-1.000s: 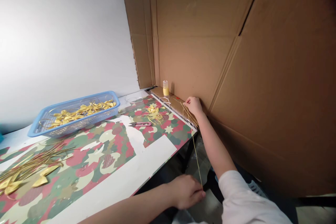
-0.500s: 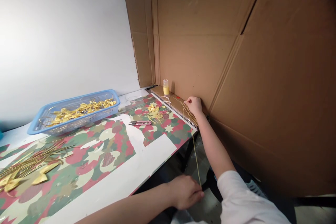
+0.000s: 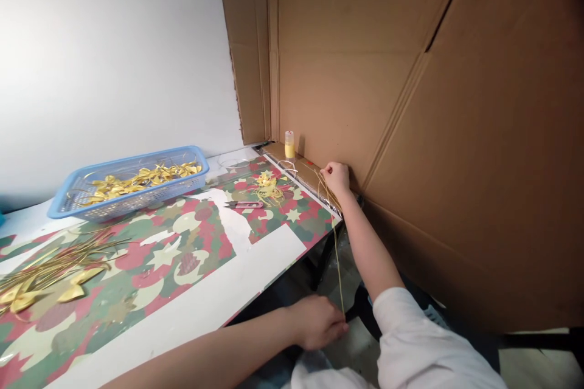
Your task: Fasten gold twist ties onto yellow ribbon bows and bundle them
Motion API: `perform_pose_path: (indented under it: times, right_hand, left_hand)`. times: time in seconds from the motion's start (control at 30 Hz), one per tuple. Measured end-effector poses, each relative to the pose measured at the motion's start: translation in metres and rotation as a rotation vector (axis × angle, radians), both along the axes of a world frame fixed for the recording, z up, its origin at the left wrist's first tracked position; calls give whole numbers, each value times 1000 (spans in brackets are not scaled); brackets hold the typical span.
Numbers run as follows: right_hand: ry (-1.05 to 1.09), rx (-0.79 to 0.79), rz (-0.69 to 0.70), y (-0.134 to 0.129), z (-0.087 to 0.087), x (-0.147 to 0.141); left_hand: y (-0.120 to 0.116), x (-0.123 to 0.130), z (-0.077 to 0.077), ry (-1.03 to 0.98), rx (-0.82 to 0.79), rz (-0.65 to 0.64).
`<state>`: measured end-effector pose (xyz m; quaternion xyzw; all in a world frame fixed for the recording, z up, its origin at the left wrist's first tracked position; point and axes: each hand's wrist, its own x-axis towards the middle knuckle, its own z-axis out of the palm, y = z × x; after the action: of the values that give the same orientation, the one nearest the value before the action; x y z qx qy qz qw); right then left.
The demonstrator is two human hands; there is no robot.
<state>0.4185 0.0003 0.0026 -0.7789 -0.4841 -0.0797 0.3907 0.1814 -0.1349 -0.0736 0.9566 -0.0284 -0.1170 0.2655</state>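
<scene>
My left hand is closed, low in front of the table's edge, with a thin yellow string running up from its fingers. That string leads to the table's right end, where several more strands lie along the edge. There my right hand pinches thumb to finger on the yellow strands, close to the cardboard wall. What exactly sits between those fingertips is too small to see. Left of it lie a loose heap of yellow string bits and pink-handled thread snips.
A blue plastic basket of yellow ribbon bows stands at the back left. Golden stems and yellow bows lie at the front left. A small yellow bottle stands by the cardboard wall. Patterned paper covers the table.
The view has tilted down slightly. Both hands keep nearly the same places, with the string still stretched between the left hand and the table's edge.
</scene>
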Motion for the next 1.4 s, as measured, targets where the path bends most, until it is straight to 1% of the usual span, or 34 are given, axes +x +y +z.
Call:
perform_pose_path:
  times: [0.17,0.4,0.63,0.77,0.97,1.07,1.23,1.4]
  right_hand:
    - [-13,-16,-1,-2,0,0]
    - [-5,-22,-10,2,-2,5]
    - [-7,-44,-26,1,-2,4]
    - [-35,-67,-28,-1,-1,2]
    - [-60,-104,-60,-2,1,-1]
    - [-43,-97,-62,-2,1,0]
    - [10,-70,-13,0,-2,6]
    - [-33,-54,-5,1,-3,10]
  left_hand:
    - [-2,-2,1,-3,-3,-11]
    - [-3,-1,-4,1,-43,-8]
    - [-8,-5,-2,3,11,-3]
    - [-12,-18,10,-24,29,-6]
    - [-9,-52,36,-108,-15,73]
    - [-7,-65,41,-117,-48,112]
    - [-5,-72,35,-99,-111,154]
    - [-5,-69,24,-112,-150,163]
